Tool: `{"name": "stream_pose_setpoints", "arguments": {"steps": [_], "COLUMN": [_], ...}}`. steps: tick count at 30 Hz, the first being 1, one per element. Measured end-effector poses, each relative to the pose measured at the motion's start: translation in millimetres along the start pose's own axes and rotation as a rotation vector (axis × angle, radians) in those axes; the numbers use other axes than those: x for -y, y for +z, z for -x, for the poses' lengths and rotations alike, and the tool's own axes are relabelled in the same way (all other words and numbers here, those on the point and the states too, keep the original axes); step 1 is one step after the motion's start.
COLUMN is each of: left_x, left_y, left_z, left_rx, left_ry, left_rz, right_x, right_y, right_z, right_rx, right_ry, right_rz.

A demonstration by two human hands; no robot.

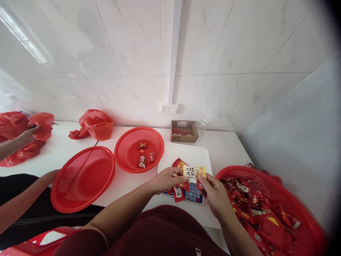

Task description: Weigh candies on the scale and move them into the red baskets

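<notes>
Straight in front of the person, over the near part of the surface (128, 183), a yellow-and-white packet (192, 172) is stretched between two hands. The left hand (170, 179) is mostly closed, thumb and fingers pinching the packet's left end. The right hand (213, 192) is curled nearly shut too, its thumb lying across the packet's lower right with fingers tucked behind.

Red packets (179, 193) bunch under and beside the left hand; I can't tell from here whether that hand also grips some of them or they simply lie on the white scale (201, 151) below, whose blue keypad shows between the hands.

To my eye, the step in hand is handling this one packet, held face up and level. The next move, I'd judge, calls for one hand to loosen its pinch while the other steadies the packet, without dragging the red ones along.

Close on the right, a large red basket (306, 209) is heaped with wrapped pieces. Left of the scale, a round red basket (124, 151) has a few small packets, and at the far left a co-worker's hand (31, 134) touches a red plastic bag (44, 124).
</notes>
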State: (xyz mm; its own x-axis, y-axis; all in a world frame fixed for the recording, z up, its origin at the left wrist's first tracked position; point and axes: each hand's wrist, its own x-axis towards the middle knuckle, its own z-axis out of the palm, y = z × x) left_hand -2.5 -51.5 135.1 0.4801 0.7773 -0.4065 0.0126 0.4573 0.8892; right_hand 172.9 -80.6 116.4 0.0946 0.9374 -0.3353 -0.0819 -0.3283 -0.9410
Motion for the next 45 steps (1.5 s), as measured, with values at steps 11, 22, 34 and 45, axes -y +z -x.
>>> {"name": "stream_pose_setpoints", "arguments": {"steps": [11, 22, 34, 45], "left_x": [7.4, 8.6, 5.0, 6.2], "left_y": [1.7, 2.5, 3.1, -3.4], "left_z": [-4.9, -8.2, -10.2, -15.2], "left_rx": [-0.004, -0.021, -0.024, -0.079], "left_ry": [-0.040, -0.038, -0.048, -0.095], "left_rz": [0.219, 0.259, 0.261, 0.315], "right_x": [1.0, -0.2, -2.6, -2.6], "right_y": [2.3, 1.5, -0.6, -7.6], "right_z": [0.6, -1.5, -5.2, -9.6], "right_rx": [0.004, -0.013, 0.012, 0.011], "right_ry": [0.055, 0.100, 0.118, 0.114], "right_rz": [-0.031, -0.090, -0.129, -0.118]}}
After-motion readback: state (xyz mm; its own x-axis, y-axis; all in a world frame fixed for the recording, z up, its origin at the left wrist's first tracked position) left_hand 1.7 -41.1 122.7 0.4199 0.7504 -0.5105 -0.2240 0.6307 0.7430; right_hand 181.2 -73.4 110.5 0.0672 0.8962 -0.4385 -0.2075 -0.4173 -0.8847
